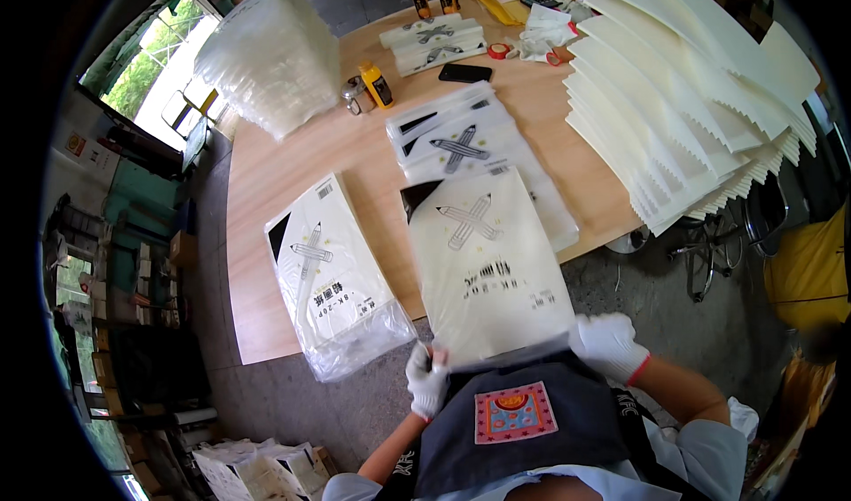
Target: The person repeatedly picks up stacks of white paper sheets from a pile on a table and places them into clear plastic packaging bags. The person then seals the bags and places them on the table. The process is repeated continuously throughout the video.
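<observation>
Both hands in white knit gloves, at the near edge of a bagged pad of drawing paper (pixel 487 266), cream, two crossed pencils printed on its face

Left hand (pixel 427 381): at the near left corner, bare fingertips showing, thumb and fingers pinching the clear bag there

Right hand (pixel 610 346): at the near right corner, fingers against the bag; blurred, cannot tell whether they are closed on it

Pad lies between the hands, near end out past the table edge, just in front of a dark apron (pixel 443 448); far end overlaps a stack of printed clear bags (pixel 461 147), contact there cannot be told

Second bagged pad (pixel 332 262) to the left, on the wooden table (pixel 266 333), loose crumpled bag mouth hanging over the near edge

Farther back: black phone (pixel 465 73) beyond the bag stack, yellow bottle (pixel 376 85) beside a small jar (pixel 356 98), big plastic-wrapped block (pixel 275 58) at the left

Right side of table: tall fanned pile of cream sheets (pixel 665 102), overhanging the edge
</observation>
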The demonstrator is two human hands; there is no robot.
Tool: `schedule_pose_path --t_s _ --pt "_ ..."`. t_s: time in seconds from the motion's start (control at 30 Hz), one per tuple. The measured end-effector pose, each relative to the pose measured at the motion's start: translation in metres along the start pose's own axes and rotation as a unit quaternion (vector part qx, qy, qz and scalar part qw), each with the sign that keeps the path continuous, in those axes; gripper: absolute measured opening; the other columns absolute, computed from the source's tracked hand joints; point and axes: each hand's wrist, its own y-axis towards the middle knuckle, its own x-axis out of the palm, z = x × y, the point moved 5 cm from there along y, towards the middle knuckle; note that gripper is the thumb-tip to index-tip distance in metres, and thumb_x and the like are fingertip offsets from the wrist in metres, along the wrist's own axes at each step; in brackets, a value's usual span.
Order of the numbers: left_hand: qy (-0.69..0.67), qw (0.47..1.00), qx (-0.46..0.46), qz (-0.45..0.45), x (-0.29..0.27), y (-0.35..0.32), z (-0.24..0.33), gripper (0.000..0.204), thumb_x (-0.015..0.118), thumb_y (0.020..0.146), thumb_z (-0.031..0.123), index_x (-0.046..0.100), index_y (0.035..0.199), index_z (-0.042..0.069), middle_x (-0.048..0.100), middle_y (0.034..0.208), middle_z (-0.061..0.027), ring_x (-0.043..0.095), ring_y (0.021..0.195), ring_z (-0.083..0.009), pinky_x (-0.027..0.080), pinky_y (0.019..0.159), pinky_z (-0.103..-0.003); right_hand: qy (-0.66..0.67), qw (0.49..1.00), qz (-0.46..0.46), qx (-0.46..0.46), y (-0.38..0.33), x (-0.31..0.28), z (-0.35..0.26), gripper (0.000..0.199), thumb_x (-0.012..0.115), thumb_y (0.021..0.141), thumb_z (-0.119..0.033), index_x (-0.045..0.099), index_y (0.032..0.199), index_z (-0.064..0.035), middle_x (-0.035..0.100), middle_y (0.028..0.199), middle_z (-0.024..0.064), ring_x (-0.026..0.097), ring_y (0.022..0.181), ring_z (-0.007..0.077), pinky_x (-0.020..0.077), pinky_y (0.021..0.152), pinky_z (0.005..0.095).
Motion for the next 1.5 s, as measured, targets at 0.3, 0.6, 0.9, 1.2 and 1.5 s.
schedule_pose_path --t_s 0.3,0.6,0.9,1.2,1.5 --pt "0.103 0.994 0.025 0.033 0.015 0.053 0.019 0.01 0.062 0.072 0.007 0.053 0.076 0.004 0.053 0.069 -0.0128 0.054 0.062 -0.0256 0.046 0.06 -0.035 0.122 0.988 0.092 0.029 0.038 -0.012 0.015 0.029 0.051 0.079 -0.027 0.061 0.058 -0.0101 0.06 0.056 0.0124 0.058 0.045 0.0285 0.0427 0.04 0.0436" --pt "-0.041 0.98 -0.188 -0.04 -0.024 0.01 -0.088 0.016 0.062 0.085 0.018 0.055 0.092 0.005 0.057 0.074 -0.0001 0.054 0.067 -0.0117 0.045 0.063 -0.026 0.29 0.94 0.02 0.177 0.008 0.096 0.084 0.036 0.042 0.089 -0.038 0.061 0.079 -0.0088 0.063 0.073 0.0134 0.062 0.07 0.0322 0.047 0.065 0.042" --pt "0.052 0.997 0.061 0.018 0.006 0.06 0.024 0.009 0.061 0.085 0.009 0.054 0.083 0.003 0.056 0.072 -0.0023 0.047 0.063 -0.0103 0.038 0.055 -0.025 0.823 0.533 -0.133 0.141 0.1 0.136 0.001 0.036 0.056 0.092 -0.026 0.059 0.118 -0.0016 0.063 0.105 0.005 0.057 0.088 0.0116 0.0457 0.073 0.0256" --pt "0.121 0.94 0.1 0.304 -0.225 0.06 0.082 0.015 0.056 0.091 0.01 0.05 0.077 0.006 0.051 0.064 0.0002 0.043 0.055 -0.0068 0.036 0.05 -0.023 0.744 0.633 -0.213 -0.03 0.255 0.063 -0.19 0.043 0.061 0.088 -0.037 0.061 0.1 0.0034 0.065 0.088 0.0069 0.057 0.075 0.0129 0.0448 0.07 0.0272" --pt "0.551 0.793 -0.189 0.18 -0.247 0.096 -0.018 0.053 0.057 0.085 0.035 0.044 0.13 0.009 0.047 0.13 -0.0171 0.042 0.12 -0.0359 0.037 0.098 -0.043 0.737 0.62 -0.267 -0.018 0.221 0.092 -0.21 0.027 0.063 0.086 -0.026 0.063 0.098 -0.0012 0.067 0.08 0.0083 0.063 0.065 0.0172 0.0499 0.056 0.0311"
